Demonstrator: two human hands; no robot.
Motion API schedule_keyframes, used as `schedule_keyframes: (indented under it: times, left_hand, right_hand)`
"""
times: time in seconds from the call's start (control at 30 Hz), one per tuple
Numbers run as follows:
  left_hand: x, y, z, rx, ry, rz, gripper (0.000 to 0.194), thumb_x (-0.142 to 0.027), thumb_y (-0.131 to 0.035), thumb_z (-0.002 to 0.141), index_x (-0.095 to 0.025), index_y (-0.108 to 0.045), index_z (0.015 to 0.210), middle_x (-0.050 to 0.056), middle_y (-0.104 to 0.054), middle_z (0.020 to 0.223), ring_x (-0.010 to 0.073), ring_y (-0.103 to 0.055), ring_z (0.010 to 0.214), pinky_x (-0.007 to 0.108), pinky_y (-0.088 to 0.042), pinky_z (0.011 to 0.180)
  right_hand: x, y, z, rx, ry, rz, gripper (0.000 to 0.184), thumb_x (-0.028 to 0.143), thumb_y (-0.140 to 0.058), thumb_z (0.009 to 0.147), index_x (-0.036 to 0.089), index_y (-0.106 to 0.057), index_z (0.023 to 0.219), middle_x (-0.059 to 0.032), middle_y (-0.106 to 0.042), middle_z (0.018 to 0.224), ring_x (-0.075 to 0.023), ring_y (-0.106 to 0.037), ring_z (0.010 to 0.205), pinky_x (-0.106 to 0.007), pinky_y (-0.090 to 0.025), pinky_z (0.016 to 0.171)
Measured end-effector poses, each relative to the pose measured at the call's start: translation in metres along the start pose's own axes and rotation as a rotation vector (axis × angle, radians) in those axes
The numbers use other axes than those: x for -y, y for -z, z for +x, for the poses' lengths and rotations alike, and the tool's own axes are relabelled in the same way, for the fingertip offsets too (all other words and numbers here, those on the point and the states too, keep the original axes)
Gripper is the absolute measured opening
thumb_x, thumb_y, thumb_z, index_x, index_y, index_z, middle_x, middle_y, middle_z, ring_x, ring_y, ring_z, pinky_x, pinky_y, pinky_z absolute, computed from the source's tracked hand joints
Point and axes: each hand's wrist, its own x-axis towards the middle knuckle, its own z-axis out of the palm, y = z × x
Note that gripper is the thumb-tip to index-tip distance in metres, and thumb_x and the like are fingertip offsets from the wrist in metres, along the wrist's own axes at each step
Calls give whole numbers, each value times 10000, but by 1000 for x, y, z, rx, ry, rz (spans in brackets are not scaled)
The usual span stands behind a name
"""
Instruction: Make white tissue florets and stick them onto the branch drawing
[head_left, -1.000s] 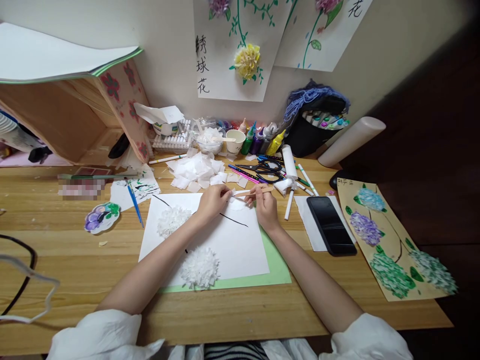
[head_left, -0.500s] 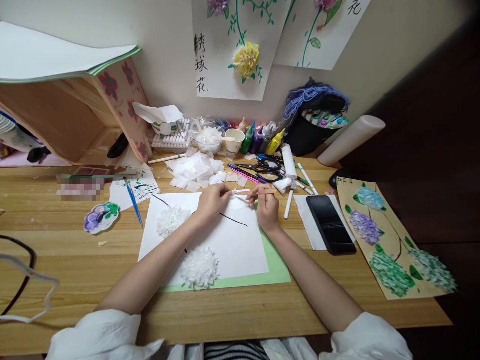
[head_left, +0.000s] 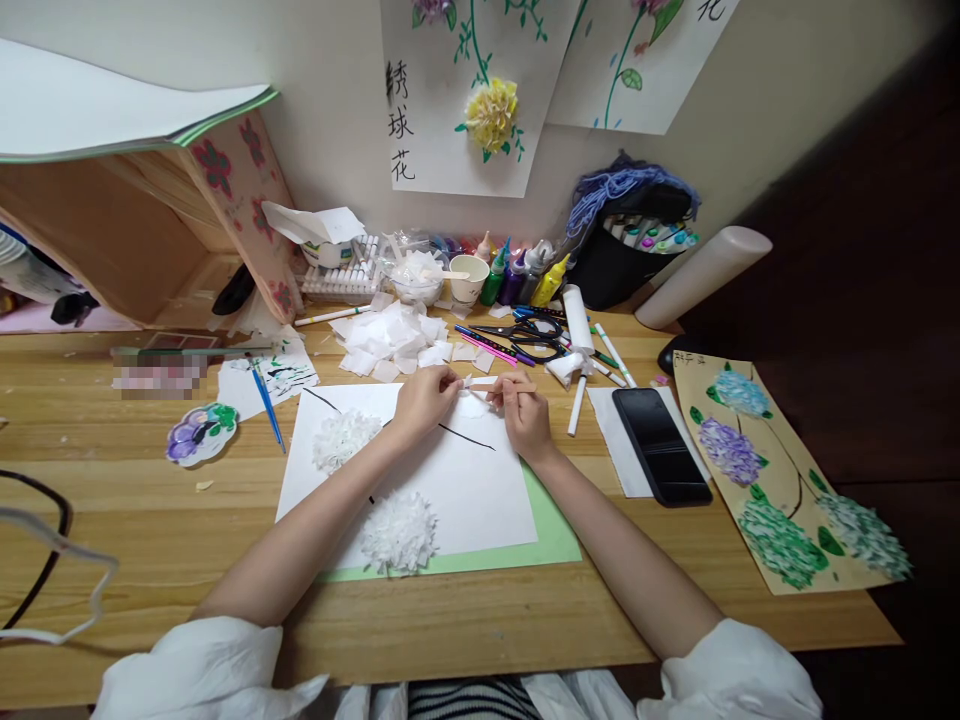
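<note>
Both hands meet over the far edge of a white sheet point(head_left: 465, 480) that lies on a green sheet. My left hand point(head_left: 424, 398) pinches a small white tissue piece point(head_left: 475, 382). My right hand point(head_left: 525, 414) is closed round a thin wooden stick that points toward the same piece. Two white tissue-paper flowers point(head_left: 345, 440) point(head_left: 399, 530) and a black drawn stem are on the sheet. A heap of white tissue squares point(head_left: 391, 338) lies just beyond the hands.
Scissors point(head_left: 525, 338), markers and a white glue tube point(head_left: 577, 320) lie behind the hands. A black phone point(head_left: 660, 432) rests at right beside a brown flower picture point(head_left: 780, 480). Paint bottles, a cup and a marker bag line the wall. A paint palette point(head_left: 201, 432) and blue brush are at left.
My right hand has drawn slightly left and nearer with the stick, so less of the stick shows. The left hand keeps its pinch on the tissue piece.
</note>
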Motion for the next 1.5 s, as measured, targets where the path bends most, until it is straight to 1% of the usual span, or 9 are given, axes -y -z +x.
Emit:
schedule_keyframes:
  times: [0.2, 0.3, 0.4, 0.47, 0.6, 0.97, 1.2, 1.43, 1.5]
  left_hand:
    - [0, 0, 0, -5, 3, 12, 167, -291, -507, 802, -193, -643, 791, 24, -686, 809, 171, -590, 749, 260, -391, 627]
    - [-1, 0, 0, -1, 13, 12, 178, -300, -502, 804, -197, -648, 799, 29, -689, 826, 171, -593, 759, 260, -396, 635]
    - [-2, 0, 0, -2, 22, 12, 188, -307, -494, 809, -198, -648, 794, 29, -691, 830, 170, -595, 756, 260, -395, 633]
    - [-2, 0, 0, -2, 22, 13, 196, -308, -485, 815, -196, -643, 786, 28, -690, 818, 170, -594, 746, 261, -391, 625]
    - [-1, 0, 0, 1, 18, 14, 200, -305, -471, 823, -194, -635, 788, 29, -689, 816, 172, -594, 747, 261, -386, 617]
    - [-1, 0, 0, 8, 18, 11, 189, -295, -475, 816, -199, -638, 808, 33, -691, 843, 174, -594, 771, 262, -406, 650]
    - [-1, 0, -1, 2, 14, 17, 179, -283, -478, 824, -197, -634, 812, 35, -687, 845, 172, -595, 784, 258, -414, 662]
    - [-1, -1, -1, 1, 26, 17, 176, -284, -480, 823, -192, -629, 818, 34, -684, 852, 174, -591, 787, 260, -409, 656]
    - [0, -1, -1, 3, 23, 15, 176, -284, -477, 824, -193, -627, 821, 34, -684, 854, 173, -590, 787, 258, -405, 653]
  right_hand:
    - [1, 1, -1, 47, 246, -164, 201, 194, -321, 933, 212, -478, 808, -34, -560, 728, -155, -558, 676, -288, -465, 630]
    - [4, 2, 0, 87, 396, -213, 148, 154, -344, 916, 218, -465, 859, -32, -571, 723, -166, -545, 670, -291, -458, 616]
    - [6, 2, 0, 112, 474, -234, 132, 129, -360, 901, 218, -457, 901, -33, -575, 720, -172, -534, 652, -292, -453, 589]
    - [6, 2, 0, 76, 467, -232, 140, 118, -361, 898, 219, -458, 904, -34, -579, 729, -173, -538, 662, -294, -457, 603]
    - [5, 2, -3, -25, 390, -202, 164, 118, -352, 904, 221, -478, 885, -32, -584, 747, -166, -553, 691, -290, -462, 639]
    - [4, 1, -2, 23, 239, -177, 214, 196, -326, 928, 216, -490, 792, -25, -561, 712, -156, -573, 682, -271, -453, 646]
    - [6, 1, -2, 65, 228, -182, 224, 233, -320, 928, 219, -516, 821, -39, -588, 725, -174, -589, 696, -290, -464, 647]
    - [2, 2, -7, -59, 242, -128, 234, 199, -331, 921, 216, -524, 789, -29, -574, 702, -162, -571, 655, -298, -460, 639]
    - [1, 2, -7, -67, 237, -131, 231, 191, -333, 920, 214, -523, 791, -28, -572, 704, -160, -571, 658, -295, -459, 638]
